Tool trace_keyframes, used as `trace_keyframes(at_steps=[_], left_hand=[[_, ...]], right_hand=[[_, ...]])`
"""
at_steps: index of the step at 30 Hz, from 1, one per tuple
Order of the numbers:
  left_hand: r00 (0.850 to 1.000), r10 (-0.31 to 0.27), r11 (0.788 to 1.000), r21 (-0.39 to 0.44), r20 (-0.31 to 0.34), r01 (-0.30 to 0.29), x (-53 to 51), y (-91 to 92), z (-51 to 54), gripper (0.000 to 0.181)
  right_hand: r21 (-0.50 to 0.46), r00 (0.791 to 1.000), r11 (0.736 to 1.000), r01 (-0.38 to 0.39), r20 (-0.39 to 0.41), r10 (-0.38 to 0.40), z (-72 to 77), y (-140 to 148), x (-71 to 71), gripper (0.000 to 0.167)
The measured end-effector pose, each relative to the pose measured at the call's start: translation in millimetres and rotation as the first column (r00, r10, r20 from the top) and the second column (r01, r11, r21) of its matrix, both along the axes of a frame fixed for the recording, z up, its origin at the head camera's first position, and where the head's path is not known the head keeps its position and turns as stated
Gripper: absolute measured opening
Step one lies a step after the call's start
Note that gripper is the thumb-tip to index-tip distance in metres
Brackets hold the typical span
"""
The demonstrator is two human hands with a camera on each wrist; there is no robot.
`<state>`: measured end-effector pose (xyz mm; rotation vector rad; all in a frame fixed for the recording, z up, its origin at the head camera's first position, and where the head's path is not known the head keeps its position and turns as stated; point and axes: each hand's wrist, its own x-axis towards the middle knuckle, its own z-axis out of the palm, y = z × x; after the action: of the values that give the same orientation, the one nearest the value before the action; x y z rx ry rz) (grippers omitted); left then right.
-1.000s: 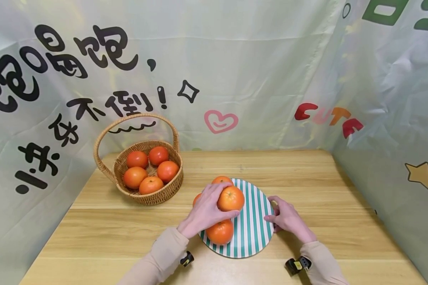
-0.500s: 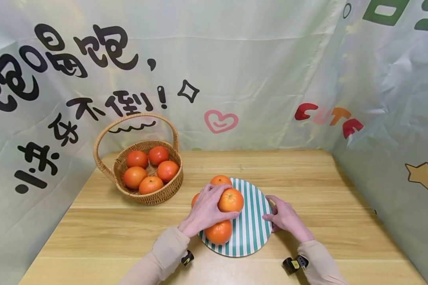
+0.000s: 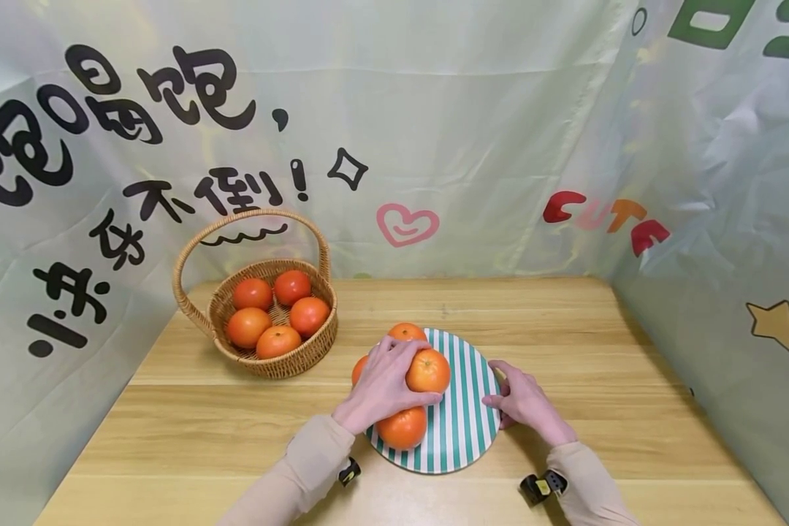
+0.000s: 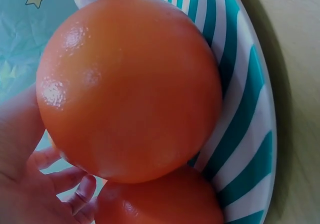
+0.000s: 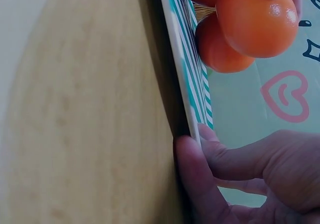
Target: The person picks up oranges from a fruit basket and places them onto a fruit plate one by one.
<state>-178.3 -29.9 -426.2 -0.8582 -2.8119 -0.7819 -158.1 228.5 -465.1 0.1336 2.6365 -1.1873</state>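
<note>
My left hand grips an orange from its left side, fingers over the top and thumb along the near side. Beneath and around it, more oranges sit on the left half of a round plate with green and white stripes. One orange lies nearest the front, another orange at the back, and a third is mostly hidden behind my hand. At the plate's right edge, my right hand pinches the rim, thumb above and fingers underneath. An orange fills much of the left wrist view.
A wicker basket with a tall handle stands at the back left, holding several orange-red fruits. The wooden table meets printed cloth walls behind and at the sides. Black wrist cameras hang below the sleeves.
The plate and my right hand have shifted slightly left. The orange in my left hand first stayed nearly still, then edged slightly right. The basket has not moved.
</note>
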Motion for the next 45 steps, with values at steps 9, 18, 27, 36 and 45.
trace_keyframes(at_steps=[9, 18, 27, 36, 45], left_hand=[[1.0, 0.007, 0.998, -0.067, 0.009, -0.006, -2.6, 4.3, 0.2, 0.063], [1.0, 0.021, 0.998, -0.061, 0.013, -0.02, -2.6, 5.4, -1.6, 0.057], [0.999, 0.021, 0.998, -0.055, 0.028, -0.02, -2.3, 4.6, -4.0, 0.058], [1.0, 0.024, 0.999, -0.045, 0.019, -0.023, -2.6, 3.9, -5.8, 0.058], [0.999, 0.017, 1.0, 0.001, 0.031, -0.017, -1.3, 0.4, -3.9, 0.06]], right_hand=[[-0.006, 1.0, 1.0, -0.005, -0.004, 0.005, 0.3, 0.9, -0.5, 0.073], [0.005, 1.0, 1.0, 0.001, 0.0, -0.001, 0.7, 1.3, -1.0, 0.073], [0.002, 1.0, 1.0, 0.0, 0.002, 0.0, -0.1, 1.7, -1.8, 0.073], [-0.001, 1.0, 1.0, -0.006, 0.004, 0.006, -0.6, 1.8, -3.0, 0.073], [0.001, 1.0, 1.0, -0.001, 0.013, 0.001, -0.6, 0.6, -2.4, 0.073]])
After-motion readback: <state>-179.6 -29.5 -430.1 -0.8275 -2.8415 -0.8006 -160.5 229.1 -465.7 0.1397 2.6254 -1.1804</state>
